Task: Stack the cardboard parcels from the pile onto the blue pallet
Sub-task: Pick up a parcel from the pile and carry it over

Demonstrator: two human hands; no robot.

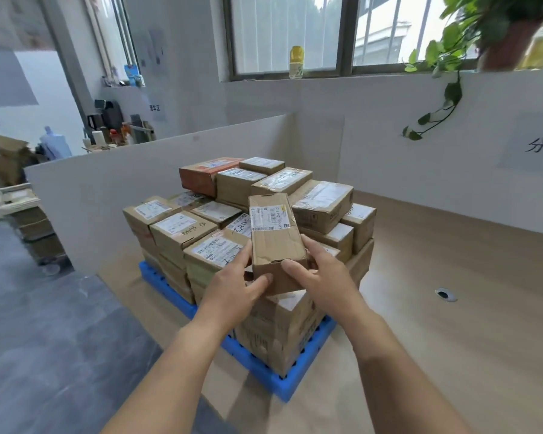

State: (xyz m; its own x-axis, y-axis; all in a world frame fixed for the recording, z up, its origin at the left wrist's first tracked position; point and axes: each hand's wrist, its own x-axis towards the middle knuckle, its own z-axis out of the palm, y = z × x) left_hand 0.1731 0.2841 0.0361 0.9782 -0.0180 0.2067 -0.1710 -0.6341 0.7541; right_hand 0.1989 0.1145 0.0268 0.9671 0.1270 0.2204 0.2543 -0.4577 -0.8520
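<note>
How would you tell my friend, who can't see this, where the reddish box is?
Find the blue plastic pallet on the floor, loaded with brown cardboard parcels. On the top layer, at the far left corner by the white partition wall, lies the reddish-orange cardboard box. It alone is reddish; its neighbours are plain brown.

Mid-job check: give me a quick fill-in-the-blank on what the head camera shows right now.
1. The left hand and right hand hold one parcel with a ____ label on top.
2. The stacked parcels sit on a ____ pallet.
3. The bottle on the windowsill has a ____ top.
Missing words: white, blue, yellow.
</note>
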